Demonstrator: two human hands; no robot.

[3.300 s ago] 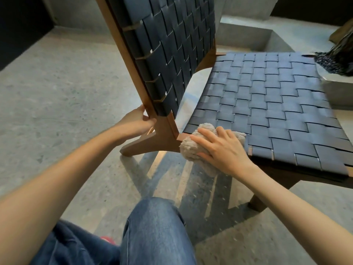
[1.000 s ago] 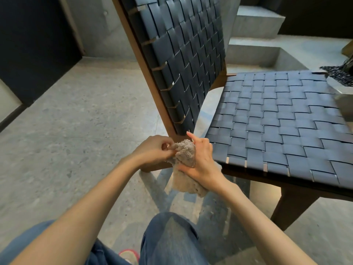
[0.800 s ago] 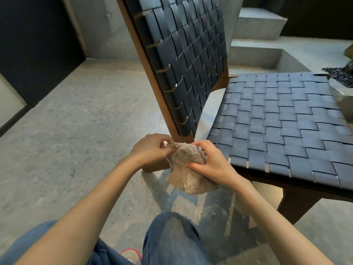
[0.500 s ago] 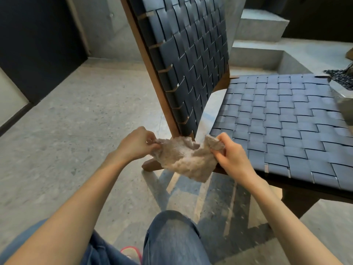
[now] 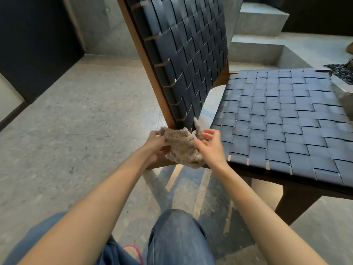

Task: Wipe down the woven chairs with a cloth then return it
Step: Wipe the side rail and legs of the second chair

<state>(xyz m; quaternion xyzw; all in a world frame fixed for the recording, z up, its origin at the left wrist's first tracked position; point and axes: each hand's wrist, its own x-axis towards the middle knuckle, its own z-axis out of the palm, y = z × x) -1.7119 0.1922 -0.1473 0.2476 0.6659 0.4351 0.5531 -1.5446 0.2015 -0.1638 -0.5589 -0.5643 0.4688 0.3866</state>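
1. We are holding the cloth (image 5: 181, 148) in the air just off the back corner of the chair seat (image 5: 286, 121), apparently bunching it to get a fresh wiping face.
2. Our left hand (image 5: 155, 143) is pinching its edge, while our right hand (image 5: 210, 146) is lying half-open against it.
3. We cannot tell whether the right hand is gripping, because the cloth is hiding the thumb's hold.
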